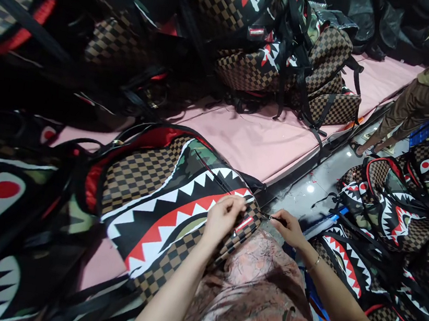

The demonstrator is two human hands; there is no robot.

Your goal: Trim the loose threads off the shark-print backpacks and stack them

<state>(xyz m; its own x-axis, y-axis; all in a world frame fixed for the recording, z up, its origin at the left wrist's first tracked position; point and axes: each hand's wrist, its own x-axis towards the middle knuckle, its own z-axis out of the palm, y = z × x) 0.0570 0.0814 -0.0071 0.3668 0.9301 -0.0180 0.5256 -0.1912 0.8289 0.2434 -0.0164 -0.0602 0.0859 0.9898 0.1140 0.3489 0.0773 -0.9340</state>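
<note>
In front of me a backpack (147,188) with brown-and-black checks, camouflage and a printed shark mouth lies on its back panel, its red lining showing at the far edge. My left hand (225,217) rests on its near right corner, fingers closed in a pinch; what they grip, if anything, is too small to make out. Close by is a small red-and-white label (243,226). Just right of the bag, my right hand (288,228) is closed around a thin dark pointed tool (268,217), whose tip points toward the bag's corner.
The pink table (249,139) carries more checked backpacks (246,70) piled along the back and left. Several shark-print bags (402,206) are heaped on the right. Between them runs a shiny floor (315,179), where another person (408,96) stands farther off.
</note>
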